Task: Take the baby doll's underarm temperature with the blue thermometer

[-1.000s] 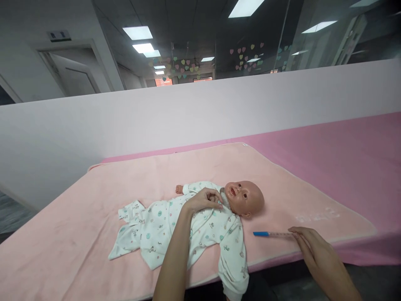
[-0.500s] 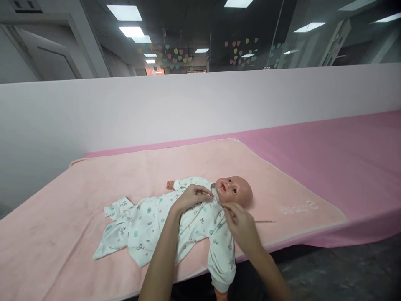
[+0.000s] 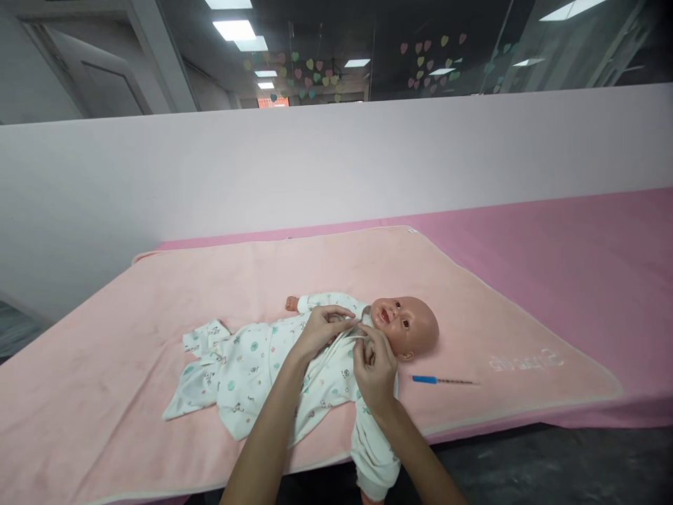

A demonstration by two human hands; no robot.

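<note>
A baby doll [image 3: 415, 324] lies on its back, its head to the right, dressed in a white romper [image 3: 252, 358] printed with small coloured figures. Near the romper's neck, my left hand [image 3: 327, 330] pinches the cloth at the chest. Just right of it, my right hand [image 3: 376, 361] has its fingers curled on the edge of the same cloth, close under the doll's chin. The fabric is drawn into folds between the hands. Whatever fastening lies under the fingertips is hidden. The romper's empty legs spread to the left.
A thermometer [image 3: 444, 380] with a blue end lies right of my right hand. Beneath everything is a peach towel [image 3: 488, 315] on a pink cover [image 3: 594, 280]. A white low wall [image 3: 315, 168] with glass above runs behind. The table's front edge is close to the doll's hanging arm.
My right hand has moved left, closer to my left hand, pulling the romper's edge across the chest into folds. The thermometer's blue end has come into sight. The view has shifted slightly.
</note>
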